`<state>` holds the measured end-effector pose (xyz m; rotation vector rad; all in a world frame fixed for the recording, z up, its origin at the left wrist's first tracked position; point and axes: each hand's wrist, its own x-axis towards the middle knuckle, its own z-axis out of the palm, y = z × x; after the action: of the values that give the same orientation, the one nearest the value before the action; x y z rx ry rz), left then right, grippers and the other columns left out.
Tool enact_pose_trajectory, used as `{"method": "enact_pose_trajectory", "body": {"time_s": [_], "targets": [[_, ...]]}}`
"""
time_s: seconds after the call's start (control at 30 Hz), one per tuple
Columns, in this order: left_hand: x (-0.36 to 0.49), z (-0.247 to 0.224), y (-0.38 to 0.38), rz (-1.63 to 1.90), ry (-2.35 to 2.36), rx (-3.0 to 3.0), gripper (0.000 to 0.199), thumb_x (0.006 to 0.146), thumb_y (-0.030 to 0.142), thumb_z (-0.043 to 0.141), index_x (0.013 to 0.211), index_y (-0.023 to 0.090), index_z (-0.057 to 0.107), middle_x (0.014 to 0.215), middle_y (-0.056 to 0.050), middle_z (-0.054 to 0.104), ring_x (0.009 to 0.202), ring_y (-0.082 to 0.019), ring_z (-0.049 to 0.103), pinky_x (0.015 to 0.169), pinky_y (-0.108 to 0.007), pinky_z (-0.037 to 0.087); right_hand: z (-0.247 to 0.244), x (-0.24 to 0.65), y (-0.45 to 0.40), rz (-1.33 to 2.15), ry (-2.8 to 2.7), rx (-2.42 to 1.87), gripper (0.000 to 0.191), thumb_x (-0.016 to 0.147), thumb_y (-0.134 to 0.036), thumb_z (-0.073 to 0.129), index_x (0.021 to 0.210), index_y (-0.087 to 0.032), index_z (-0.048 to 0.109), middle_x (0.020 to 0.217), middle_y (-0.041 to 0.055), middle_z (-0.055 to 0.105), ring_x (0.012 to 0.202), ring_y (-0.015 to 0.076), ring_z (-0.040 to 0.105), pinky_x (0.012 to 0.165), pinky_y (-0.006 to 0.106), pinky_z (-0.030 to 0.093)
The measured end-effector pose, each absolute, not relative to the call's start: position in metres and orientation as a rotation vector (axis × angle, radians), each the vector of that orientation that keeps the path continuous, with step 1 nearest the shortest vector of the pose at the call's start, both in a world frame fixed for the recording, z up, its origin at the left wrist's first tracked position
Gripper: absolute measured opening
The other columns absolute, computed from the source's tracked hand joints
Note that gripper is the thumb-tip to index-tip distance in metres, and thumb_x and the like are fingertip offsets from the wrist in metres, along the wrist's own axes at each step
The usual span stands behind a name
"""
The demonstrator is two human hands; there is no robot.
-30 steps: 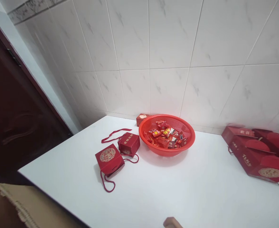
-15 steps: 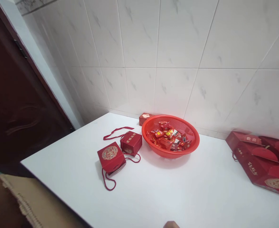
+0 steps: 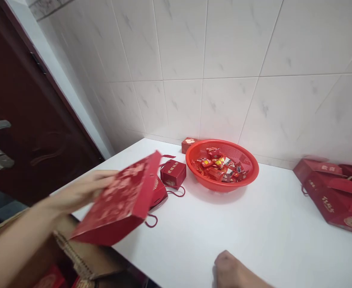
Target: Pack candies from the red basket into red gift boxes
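My left hand (image 3: 96,184) grips a large red box (image 3: 118,196) with a pale floral pattern, tilted in the air over the table's left edge. Below it stands an open cardboard carton (image 3: 76,250) with more red boxes (image 3: 51,278) inside. Behind the held box, a small red box with a cord (image 3: 158,195) is partly covered; beside it sits another small red box (image 3: 173,173) with gold lettering. My right hand (image 3: 226,264) rests curled at the table's front, fingers folded in, with nothing seen in it.
A red plastic basket (image 3: 222,186) of wrapped sweets (image 3: 216,172) stands near the tiled wall, a patterned red box (image 3: 189,145) behind it. Red handled boxes (image 3: 333,196) lie at the right on the white table (image 3: 253,224). A dark door (image 3: 28,92) is at left.
My left hand has come into view from the left, holding the large red box above the carton. More of my right hand shows at the bottom. The view has shifted slightly left.
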<state>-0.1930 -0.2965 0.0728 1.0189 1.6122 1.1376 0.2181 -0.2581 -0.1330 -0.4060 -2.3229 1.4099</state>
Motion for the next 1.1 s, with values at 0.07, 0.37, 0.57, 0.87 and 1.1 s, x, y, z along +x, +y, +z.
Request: {"method": "enact_pose_trajectory", "body": {"time_s": [0.07,0.37,0.57,0.87,1.1], "targets": [[-0.164,0.055,-0.271,1.001,1.353,1.018,0.049,0.058,0.050,0.091,0.087,0.014,0.076,0.086,-0.005,0.075,0.089,-0.027,0.068,0.075,-0.030,0.052,-0.103,0.223,-0.247,1.388,-2.297,-0.531,0.044,0.086,-0.061,0.063,0.111,-0.025,0.065,0.098,0.0074,0.067,0.089,0.0225,0.062,0.084,0.036,0.051],[-0.059,-0.021,-0.217,0.871,1.078,1.034,0.058,0.076,0.050,0.080,0.124,0.024,0.063,0.129,-0.008,0.066,0.113,-0.025,0.065,0.096,-0.038,0.053,-0.023,0.202,-0.206,1.174,-1.731,-0.773,0.076,0.086,-0.057,0.068,0.148,-0.030,0.035,0.147,0.0110,0.049,0.126,0.0277,0.055,0.105,0.043,0.046],[-0.061,-0.034,-0.211,0.758,1.273,1.435,0.055,0.078,0.045,0.076,0.126,0.023,0.063,0.142,-0.012,0.058,0.126,-0.030,0.057,0.103,-0.042,0.049,-0.036,0.202,-0.183,1.101,-1.682,-0.908,0.031,0.088,-0.047,0.063,0.106,-0.021,0.063,0.104,0.0064,0.070,0.092,0.0228,0.066,0.082,0.035,0.054],[-0.034,-0.015,-0.187,1.166,1.097,1.645,0.049,0.081,0.044,0.074,0.123,0.021,0.061,0.128,-0.011,0.065,0.118,-0.026,0.061,0.105,-0.040,0.047,-0.029,0.182,-0.179,1.115,-1.552,-0.884,0.026,0.085,-0.045,0.065,0.086,-0.020,0.068,0.084,0.0029,0.069,0.080,0.0191,0.064,0.075,0.030,0.051],[0.007,-0.008,-0.178,1.182,1.023,1.491,0.042,0.083,0.058,0.066,0.082,0.016,0.066,0.081,-0.002,0.067,0.079,-0.017,0.060,0.077,-0.028,0.048,-0.029,0.173,-0.181,1.155,-1.396,-0.880,0.035,0.077,-0.051,0.075,0.075,-0.019,0.062,0.078,0.0003,0.063,0.075,0.0166,0.058,0.073,0.028,0.048]]}}
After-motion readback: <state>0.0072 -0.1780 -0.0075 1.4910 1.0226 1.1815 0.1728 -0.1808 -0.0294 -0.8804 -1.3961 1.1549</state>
